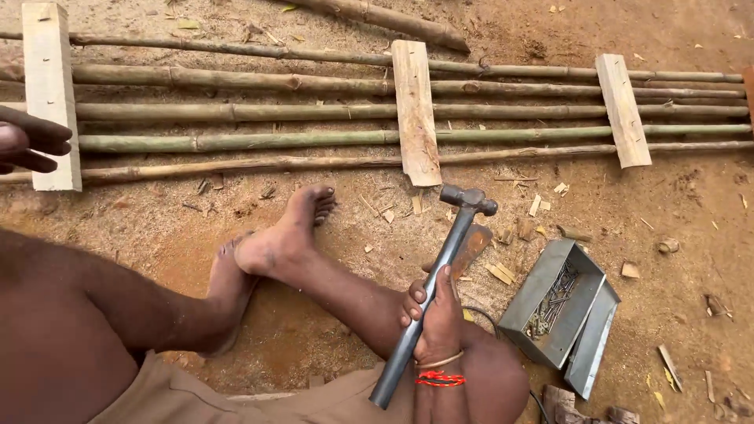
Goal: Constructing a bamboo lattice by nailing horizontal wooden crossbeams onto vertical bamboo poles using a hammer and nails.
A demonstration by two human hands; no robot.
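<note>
- Right hand [436, 322] is wrapped tight around the grey handle of a hammer [440, 275], low in the middle of the view.
- The hammer points up, and its dark head is over the dirt, just below the middle wooden board [415, 110].
- Left hand [30, 141] is at the left edge, with its fingers loose and apart, touching the left board [49, 78].
- Long bamboo poles [275, 141] lie side by side under the boards.
- A metal box of nails [558, 306] sits on the ground near the right hand.
- Two bare feet [283, 235] rest on the dirt.
</note>
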